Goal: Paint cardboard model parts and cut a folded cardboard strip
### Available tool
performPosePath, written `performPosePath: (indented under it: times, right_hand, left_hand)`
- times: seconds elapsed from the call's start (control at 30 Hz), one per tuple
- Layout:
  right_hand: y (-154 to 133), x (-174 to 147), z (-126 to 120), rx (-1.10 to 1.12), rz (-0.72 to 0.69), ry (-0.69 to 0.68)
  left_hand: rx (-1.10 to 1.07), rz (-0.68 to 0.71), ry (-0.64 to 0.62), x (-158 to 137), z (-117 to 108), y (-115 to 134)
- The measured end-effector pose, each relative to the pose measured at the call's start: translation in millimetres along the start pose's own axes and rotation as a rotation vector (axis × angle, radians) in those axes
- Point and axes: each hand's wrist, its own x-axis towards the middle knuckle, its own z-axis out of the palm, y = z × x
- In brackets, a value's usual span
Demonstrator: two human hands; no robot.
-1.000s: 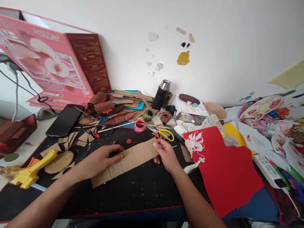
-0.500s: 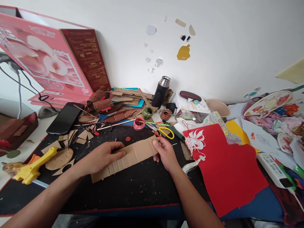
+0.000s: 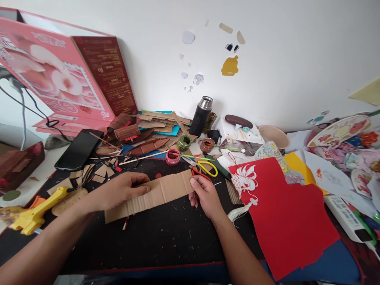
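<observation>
A long strip of corrugated cardboard (image 3: pixel 162 190), creased across in several places, is held between my two hands above the black mat. My left hand (image 3: pixel 127 190) grips its upper edge left of the middle, thumb on the near face and fingers behind. At the strip's right end, my right hand (image 3: pixel 205 194) pinches the corner between thumb and fingers. Just beyond the strip are yellow-handled scissors (image 3: pixel 208 167), a jar of red paint (image 3: pixel 172 157), a green paint jar (image 3: pixel 184 142) and a brown one (image 3: pixel 207 145). A thin brush (image 3: pixel 125 223) shows partly below the strip.
A yellow glue gun (image 3: pixel 44 209) lies at the left near a black phone (image 3: pixel 78 148) and cardboard scraps. Brown boat models (image 3: pixel 150 146) and a black thermos (image 3: pixel 202 116) stand behind. Red paper (image 3: pixel 291 213) covers the right side, and a pink box (image 3: pixel 59 75) leans at the back left.
Both hands still hold the cardboard strip. Its left end and my left hand have shifted left and slightly up, uncovering part of a thin brush beneath.
</observation>
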Motion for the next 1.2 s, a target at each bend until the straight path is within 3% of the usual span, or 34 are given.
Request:
performPosePath:
  times: [0.37, 0.6, 0.8, 1.0, 1.2]
  right_hand:
    - [0.6, 0.6, -0.4, -0.022, 0.012, 0.041]
    - [0.2, -0.2, 0.7, -0.049, 0.012, 0.016]
    - [3.4, 0.3, 0.8, -0.064, 0.026, 0.005]
    - [4.2, -0.8, 3.8, -0.111, 0.011, -0.028]
    - [3.0, -1.2, 3.2, -0.108, 0.003, -0.037]
  left_hand:
    - [0.004, 0.038, -0.004, 7.1, 0.8, 0.0]
    - [0.214, -0.027, 0.184, 9.4, 12.7, -0.1]
    - [0.164, -0.015, 0.123, 4.3, 10.9, -2.3]
    - [0.275, -0.070, 0.198, 4.8, 10.5, -8.5]
    - [0.196, -0.058, 0.193, 5.4, 4.4, -8.1]
